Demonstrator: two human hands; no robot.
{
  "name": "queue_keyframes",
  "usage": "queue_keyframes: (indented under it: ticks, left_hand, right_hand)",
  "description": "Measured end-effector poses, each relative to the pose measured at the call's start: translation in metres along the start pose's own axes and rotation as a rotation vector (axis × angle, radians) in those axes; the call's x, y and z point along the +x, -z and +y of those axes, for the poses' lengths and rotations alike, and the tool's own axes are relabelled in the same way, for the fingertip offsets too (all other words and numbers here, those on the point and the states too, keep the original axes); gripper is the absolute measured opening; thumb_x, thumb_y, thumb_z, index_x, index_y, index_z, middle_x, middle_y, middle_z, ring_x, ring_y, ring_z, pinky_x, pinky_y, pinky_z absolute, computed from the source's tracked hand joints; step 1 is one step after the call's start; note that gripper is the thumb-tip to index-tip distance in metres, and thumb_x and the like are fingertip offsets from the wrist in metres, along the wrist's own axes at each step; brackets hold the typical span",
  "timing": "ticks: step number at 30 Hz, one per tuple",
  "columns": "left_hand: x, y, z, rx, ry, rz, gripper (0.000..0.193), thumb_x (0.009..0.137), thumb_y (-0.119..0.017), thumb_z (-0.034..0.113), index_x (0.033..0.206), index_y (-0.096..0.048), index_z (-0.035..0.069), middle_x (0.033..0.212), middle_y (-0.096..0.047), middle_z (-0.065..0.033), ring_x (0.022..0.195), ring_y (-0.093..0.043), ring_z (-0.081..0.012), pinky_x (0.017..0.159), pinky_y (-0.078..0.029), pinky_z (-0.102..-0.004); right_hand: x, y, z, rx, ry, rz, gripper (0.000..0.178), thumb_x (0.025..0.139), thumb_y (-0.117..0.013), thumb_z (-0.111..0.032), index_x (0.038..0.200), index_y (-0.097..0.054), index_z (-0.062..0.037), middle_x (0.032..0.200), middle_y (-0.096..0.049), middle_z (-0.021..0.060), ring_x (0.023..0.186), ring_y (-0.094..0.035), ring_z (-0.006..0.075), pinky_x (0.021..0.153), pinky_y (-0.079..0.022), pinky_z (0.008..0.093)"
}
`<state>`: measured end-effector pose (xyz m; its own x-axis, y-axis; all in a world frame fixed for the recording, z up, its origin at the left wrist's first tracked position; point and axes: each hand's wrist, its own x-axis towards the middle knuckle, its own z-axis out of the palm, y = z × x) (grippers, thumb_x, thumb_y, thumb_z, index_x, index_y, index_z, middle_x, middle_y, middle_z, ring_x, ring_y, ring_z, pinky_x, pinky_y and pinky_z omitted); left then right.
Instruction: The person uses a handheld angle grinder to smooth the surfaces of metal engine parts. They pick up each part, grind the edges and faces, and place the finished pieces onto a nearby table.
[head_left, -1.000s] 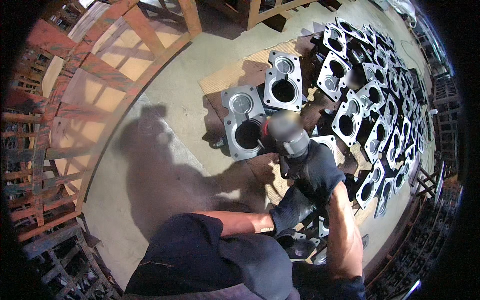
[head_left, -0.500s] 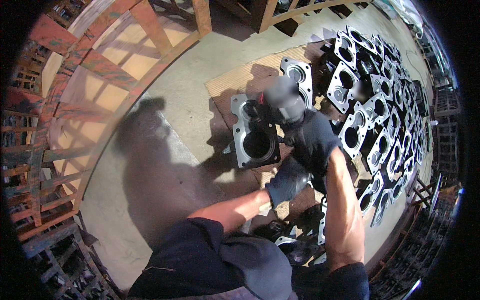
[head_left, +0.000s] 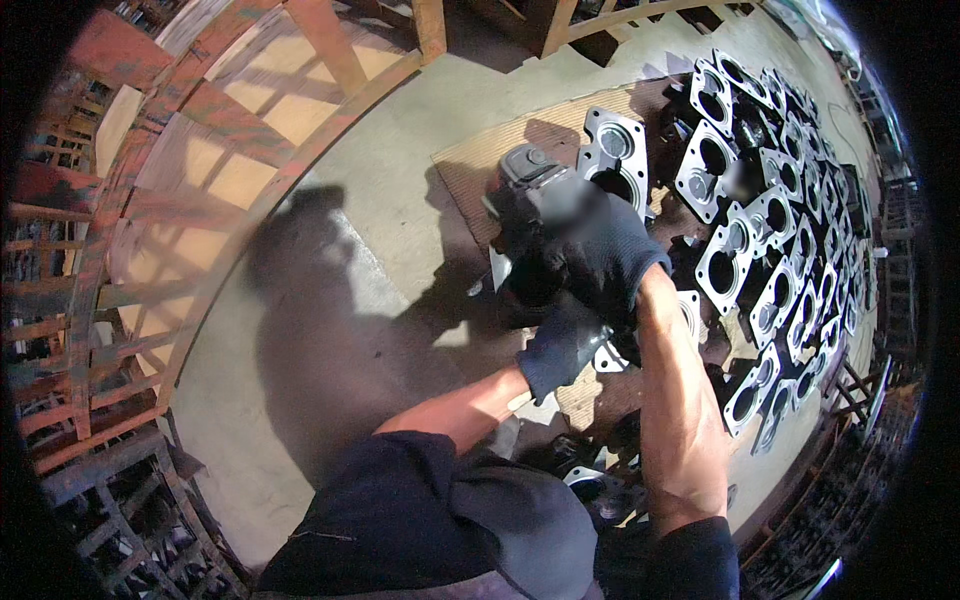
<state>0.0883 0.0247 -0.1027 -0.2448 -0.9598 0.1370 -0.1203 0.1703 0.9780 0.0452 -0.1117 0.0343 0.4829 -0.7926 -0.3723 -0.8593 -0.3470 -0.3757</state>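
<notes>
The right hand (head_left: 612,245), in a dark knitted glove, is closed around a dark grey, blocky handheld tool (head_left: 537,168), which sits above ribbed tan cardboard (head_left: 468,170) on the grey concrete floor (head_left: 385,165). The left hand (head_left: 565,350), in a matching dark glove, is just below it toward the body; its fingers are hidden, so its grip cannot be told. Just beyond the right hand lies a flat-faced silver metal casting (head_left: 612,150) with round openings. Similar silver castings (head_left: 728,262) crowd the right side, and a rust-red slatted frame (head_left: 232,130) stands at left.
</notes>
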Motion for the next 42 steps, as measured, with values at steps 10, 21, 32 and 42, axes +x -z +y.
queue_keyframes:
  ticks: [10,21,32,42]
  left_hand:
    - [0.005,0.000,0.048,-0.118,0.164,-0.114,0.035,0.096,-0.053,0.008,0.129,-0.057,0.000,0.129,-0.060,-0.0182,0.120,-0.056,-0.0276,0.106,-0.042,-0.0393]
    - [-0.086,-0.039,0.033,-0.237,0.244,0.005,0.048,0.086,-0.069,0.008,0.130,-0.054,-0.002,0.131,-0.058,-0.0147,0.125,-0.052,-0.0259,0.108,-0.040,-0.0370]
    - [-0.101,-0.016,0.043,-0.372,0.190,-0.122,0.043,0.088,-0.066,0.010,0.128,-0.057,-0.002,0.129,-0.060,-0.0167,0.123,-0.054,-0.0282,0.108,-0.039,-0.0381]
    - [-0.121,-0.047,0.023,-0.352,0.272,-0.146,0.046,0.088,-0.068,0.010,0.131,-0.055,-0.001,0.133,-0.059,-0.0145,0.127,-0.051,-0.0269,0.111,-0.037,-0.0351]
  right_hand:
    - [-0.024,0.011,0.006,0.263,-0.216,0.156,0.046,0.069,-0.076,-0.034,0.102,-0.073,-0.0027,0.097,-0.071,0.0265,0.100,-0.068,0.0411,0.086,-0.055,0.0401]
    - [-0.083,-0.034,-0.024,0.246,-0.250,0.020,0.044,0.067,-0.081,-0.024,0.106,-0.069,-0.0050,0.095,-0.071,0.0240,0.099,-0.067,0.0413,0.084,-0.054,0.0415]
    - [-0.103,-0.039,-0.027,0.221,-0.243,0.065,0.040,0.072,-0.077,-0.029,0.101,-0.069,-0.0028,0.090,-0.070,0.0253,0.094,-0.068,0.0429,0.080,-0.055,0.0428]
    - [-0.119,-0.039,-0.040,0.146,-0.333,0.019,0.046,0.068,-0.079,-0.031,0.103,-0.070,-0.0030,0.092,-0.072,0.0240,0.095,-0.069,0.0411,0.083,-0.055,0.0424]
